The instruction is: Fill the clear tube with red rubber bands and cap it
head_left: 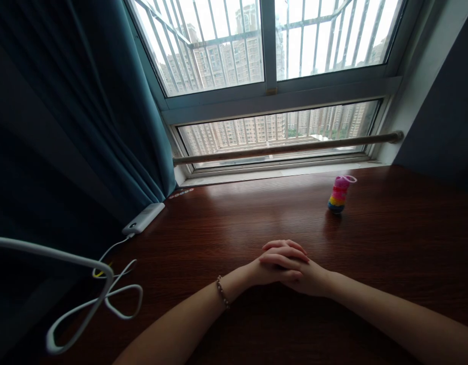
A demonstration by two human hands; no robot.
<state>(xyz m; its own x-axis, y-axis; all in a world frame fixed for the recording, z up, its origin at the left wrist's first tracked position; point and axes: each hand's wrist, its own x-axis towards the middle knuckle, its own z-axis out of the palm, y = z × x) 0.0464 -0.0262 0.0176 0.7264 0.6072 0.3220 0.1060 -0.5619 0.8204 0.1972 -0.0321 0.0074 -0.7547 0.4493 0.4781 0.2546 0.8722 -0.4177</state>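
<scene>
My left hand (270, 268) and my right hand (312, 279) rest clasped together on a dark wooden desk (389, 238), fingers interlaced, with nothing held between them. A beaded bracelet (223, 292) circles my left wrist. A small stack of rainbow-coloured rings (339, 194) with a pink top stands upright on the desk, well beyond my right hand, near the window.
A white power bank (143, 218) lies at the desk's left edge, its white cable (116, 294) looping toward me. A teal curtain (89, 116) hangs on the left. A barred window (268, 76) with a rail (287, 148) runs along the back.
</scene>
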